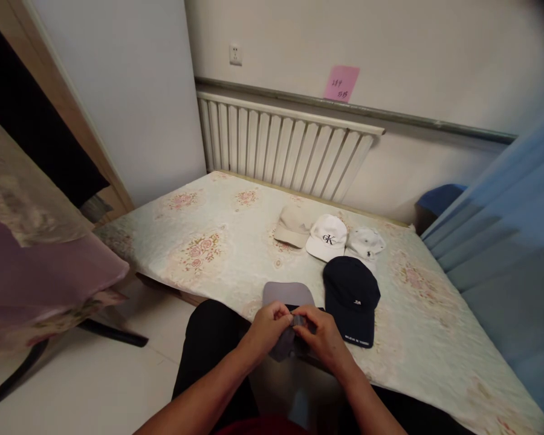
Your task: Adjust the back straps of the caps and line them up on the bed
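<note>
A grey cap (286, 296) lies at the near edge of the bed (208, 235), its brim pointing away from me. My left hand (268, 331) and my right hand (323, 338) meet at its back, both pinching the cap's rear strap. Just to the right rests a dark navy cap (351, 296) with small white lettering. Beyond it sit three more caps in a row: a beige cap (292, 225), a white cap (327, 237) with a black logo, and a pale patterned cap (366, 243).
The bed has a floral mattress cover. A white radiator (281, 145) runs along the back wall under a pink note (341, 83). Blue fabric (508, 254) hangs at the right. A draped chair (40, 266) stands at the left, on the white floor.
</note>
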A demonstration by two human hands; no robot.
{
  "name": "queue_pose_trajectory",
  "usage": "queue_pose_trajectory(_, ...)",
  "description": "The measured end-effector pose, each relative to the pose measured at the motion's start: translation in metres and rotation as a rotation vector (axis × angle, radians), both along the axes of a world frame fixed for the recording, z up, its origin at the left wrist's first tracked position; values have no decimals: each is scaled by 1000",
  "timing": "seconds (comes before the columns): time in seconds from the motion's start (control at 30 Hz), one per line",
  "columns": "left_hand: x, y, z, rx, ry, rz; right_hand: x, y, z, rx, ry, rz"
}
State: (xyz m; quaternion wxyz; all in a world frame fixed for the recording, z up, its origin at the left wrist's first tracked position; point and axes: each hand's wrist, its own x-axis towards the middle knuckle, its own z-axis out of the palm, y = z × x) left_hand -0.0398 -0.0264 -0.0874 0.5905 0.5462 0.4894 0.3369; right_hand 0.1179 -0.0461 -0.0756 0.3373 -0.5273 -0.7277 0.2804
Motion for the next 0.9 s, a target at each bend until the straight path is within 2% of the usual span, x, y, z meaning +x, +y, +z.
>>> queue_pose_trajectory(0.2,-2,-1,9,-86,39,-14,-1,0,0,8,-35,11)
queue_pose_trajectory(0.43,-17,-3,-2,-91,113,-21,3,2,1,-15,-40,28)
queue_pose_trajectory(0.63,-26,-6,-6,-96,105,-41,0,0,4,-57,-49,66)
queue_pose_trajectory(0.73,-28,-2,-16,-30,172,14,-2,-2,3,-54,-55,81)
queue_pose_trajectory(0.83,-32,9,-36,124,315,137,-4,-4,2,-27,-71,98)
queue_pose_trajectory(0.9,-35,14,-47,170,375,181,-5,-5,1,2,-77,113)
